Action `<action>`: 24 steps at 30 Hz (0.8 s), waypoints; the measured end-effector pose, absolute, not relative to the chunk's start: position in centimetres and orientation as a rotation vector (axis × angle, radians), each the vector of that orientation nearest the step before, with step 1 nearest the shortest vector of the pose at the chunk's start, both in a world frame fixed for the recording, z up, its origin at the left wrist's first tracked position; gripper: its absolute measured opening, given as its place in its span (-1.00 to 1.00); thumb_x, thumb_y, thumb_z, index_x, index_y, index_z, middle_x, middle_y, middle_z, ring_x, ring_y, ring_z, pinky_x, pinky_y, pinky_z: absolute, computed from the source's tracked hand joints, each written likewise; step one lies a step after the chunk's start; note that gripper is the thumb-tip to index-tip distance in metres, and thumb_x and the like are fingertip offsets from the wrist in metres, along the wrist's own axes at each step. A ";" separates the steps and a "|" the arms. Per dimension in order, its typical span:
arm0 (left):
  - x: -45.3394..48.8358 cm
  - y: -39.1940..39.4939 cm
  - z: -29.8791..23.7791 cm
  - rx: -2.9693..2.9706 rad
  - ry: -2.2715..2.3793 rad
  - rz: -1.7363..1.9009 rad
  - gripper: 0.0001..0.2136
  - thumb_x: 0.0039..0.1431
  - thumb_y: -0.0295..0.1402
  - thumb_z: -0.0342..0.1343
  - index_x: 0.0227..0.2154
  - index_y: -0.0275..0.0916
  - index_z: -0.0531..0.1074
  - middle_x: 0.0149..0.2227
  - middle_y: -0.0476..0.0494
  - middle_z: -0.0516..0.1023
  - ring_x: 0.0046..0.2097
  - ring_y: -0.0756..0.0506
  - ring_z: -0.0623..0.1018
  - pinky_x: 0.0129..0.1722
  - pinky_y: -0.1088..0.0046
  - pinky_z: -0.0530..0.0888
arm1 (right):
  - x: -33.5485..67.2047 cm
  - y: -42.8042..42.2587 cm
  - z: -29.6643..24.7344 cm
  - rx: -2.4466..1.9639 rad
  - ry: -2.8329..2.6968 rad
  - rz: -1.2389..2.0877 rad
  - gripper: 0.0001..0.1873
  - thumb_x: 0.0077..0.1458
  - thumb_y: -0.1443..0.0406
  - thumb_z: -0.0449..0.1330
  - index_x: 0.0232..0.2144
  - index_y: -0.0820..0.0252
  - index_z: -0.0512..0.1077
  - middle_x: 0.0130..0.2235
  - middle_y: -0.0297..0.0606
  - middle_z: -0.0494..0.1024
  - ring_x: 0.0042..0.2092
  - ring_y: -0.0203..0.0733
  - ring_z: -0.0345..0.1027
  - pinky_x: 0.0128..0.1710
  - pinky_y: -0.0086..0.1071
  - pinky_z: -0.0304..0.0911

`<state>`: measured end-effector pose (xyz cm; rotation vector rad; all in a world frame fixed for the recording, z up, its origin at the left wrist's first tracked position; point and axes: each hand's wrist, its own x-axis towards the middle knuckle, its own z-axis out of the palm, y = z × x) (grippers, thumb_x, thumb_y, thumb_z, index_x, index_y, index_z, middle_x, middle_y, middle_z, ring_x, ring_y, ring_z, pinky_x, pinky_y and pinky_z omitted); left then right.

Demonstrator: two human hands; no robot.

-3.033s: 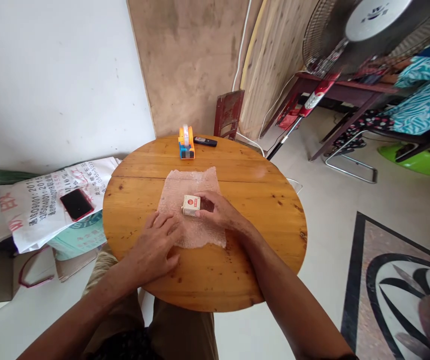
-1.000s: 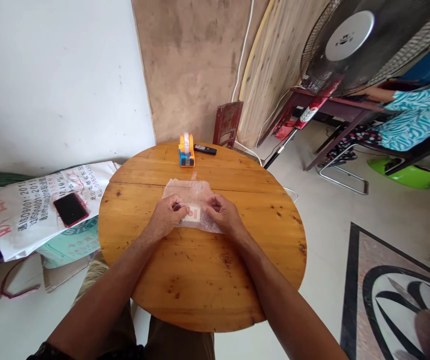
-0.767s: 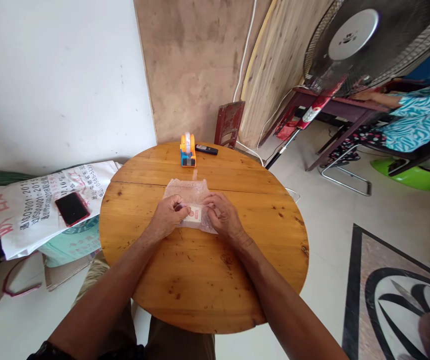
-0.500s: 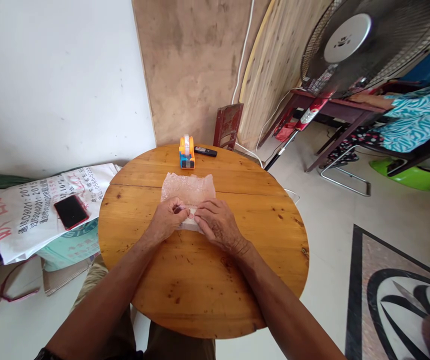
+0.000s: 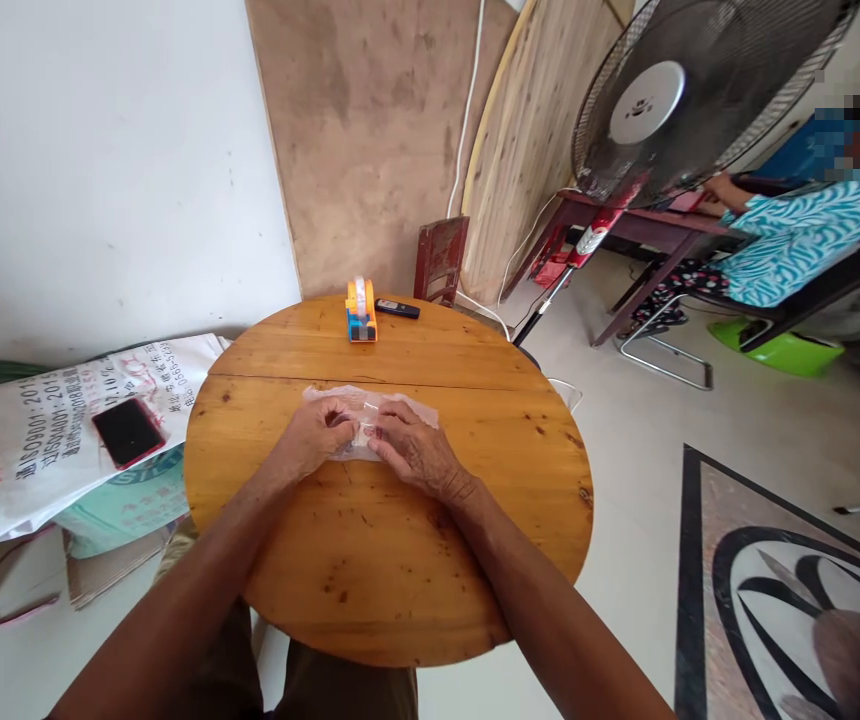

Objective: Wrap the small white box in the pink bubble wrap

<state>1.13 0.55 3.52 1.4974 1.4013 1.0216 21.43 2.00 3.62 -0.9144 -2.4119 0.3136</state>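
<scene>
A pinkish, see-through sheet of bubble wrap lies on the round wooden table, bunched up between my two hands. My left hand grips its left part, with thumb and fingers curled together. On the right part, the bent fingers of my right hand press and hold the wrap. A pale bundle shows between my fingertips, but what it contains cannot be made out. Beyond the wrap stands an orange and blue tape dispenser with a roll of clear tape. A dark, slim handheld object lies beside it.
A phone rests on printed white sacks to the left. Behind the table are a wooden chair and a wall. At right stand a floor fan and a seated person at another table.
The far part of the bubble wrap has come toward me, so the sheet now spans less depth. Both hands keep hold of it. The camera view has shifted slightly.
</scene>
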 end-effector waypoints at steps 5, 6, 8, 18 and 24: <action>-0.8 0.3 4.5 1.532 1.465 0.925 -0.72 -0.12 -0.11 0.11 -0.46 -0.25 0.37 -0.51 0.05 0.37 -0.46 0.00 0.33 -0.45 0.49 0.26 | 21.6 2.5 3.5 -0.892 -2.398 0.361 -0.81 0.24 0.19 0.12 -0.17 0.09 0.47 0.00 -0.18 0.47 -0.02 -0.16 0.40 -0.13 -0.35 0.33; -1.0 0.2 4.6 1.543 1.490 0.902 -0.72 -0.10 -0.12 0.09 -0.45 -0.25 0.37 -0.51 0.04 0.37 -0.46 -0.01 0.34 -0.44 0.48 0.26 | 21.6 2.6 3.5 -0.898 -2.401 0.367 -0.81 0.24 0.19 0.12 -0.17 0.09 0.47 0.01 -0.18 0.47 -0.02 -0.15 0.40 -0.14 -0.35 0.33; -1.4 0.0 4.7 1.589 1.603 0.843 -0.74 -0.06 -0.14 0.05 -0.43 -0.25 0.38 -0.50 0.02 0.40 -0.45 -0.03 0.36 -0.41 0.46 0.27 | 21.6 2.5 3.7 -0.921 -2.411 0.376 -0.80 0.24 0.18 0.12 -0.17 0.10 0.47 0.03 -0.17 0.46 -0.01 -0.14 0.40 -0.14 -0.34 0.33; -2.1 -1.2 4.8 1.615 2.116 0.576 -0.34 0.05 -0.03 0.12 0.13 -0.38 0.30 -0.30 -0.18 0.56 -0.23 -0.22 0.53 -0.28 0.36 0.33 | 21.6 2.4 3.9 -0.947 -2.504 0.280 -0.74 0.28 0.18 0.08 -0.10 0.15 0.48 0.02 -0.11 0.43 -0.01 -0.10 0.32 -0.10 -0.29 0.29; -2.3 -0.7 4.2 1.590 1.991 0.649 -0.53 -0.01 -0.06 0.14 -0.16 -0.35 0.44 -0.35 -0.14 0.53 -0.31 -0.16 0.50 -0.38 0.43 0.29 | 21.4 2.1 4.5 -0.934 -2.644 0.139 -0.64 0.34 0.19 -0.01 0.08 0.08 0.41 -0.07 -0.10 0.43 -0.05 -0.08 0.24 -0.16 -0.29 0.25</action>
